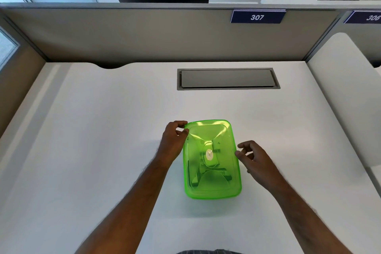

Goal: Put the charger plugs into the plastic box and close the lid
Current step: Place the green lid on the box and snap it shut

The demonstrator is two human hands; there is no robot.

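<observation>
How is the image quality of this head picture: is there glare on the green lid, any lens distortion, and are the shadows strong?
Head view: light reflects in a pale band on the far part of the green lid, so the dark plugs under it look hazy; the wide lens bends the desk edges and the partition outward; lighting is soft and even, with only faint shadows beside the left hand and right hand.

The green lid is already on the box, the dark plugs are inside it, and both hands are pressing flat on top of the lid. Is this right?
Not quite. The head view shows neither hand flat on top of the green lid. The left hand pinches its far left corner with its fingers, and the right hand is beside the right edge. The rest holds: lid on the box, dark plugs inside.
</observation>
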